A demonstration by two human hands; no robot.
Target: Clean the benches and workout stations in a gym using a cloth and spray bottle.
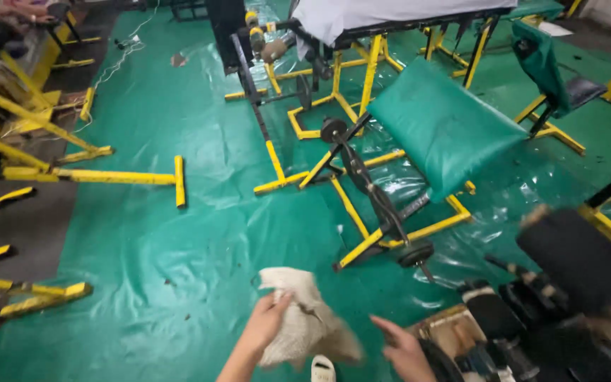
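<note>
Two hands work a pale rag (304, 322): left hand (266, 322) pinches its top edge, fingers closed on cloth. Right hand (403, 348) hovers beside, fingers spread. It looks soft, light, floppy; best bunched.

Bright even light, glare on green floor sheet (178, 233), blurred lower right.

Padded bench (441, 124) at centre. Barbell (373, 189) just left of it, on the frame. Cloth (304, 322) and both hands (266, 320) (404, 348) nearer the camera. Chair (549, 74) right of bench; covered table (383, 15) behind.
</note>
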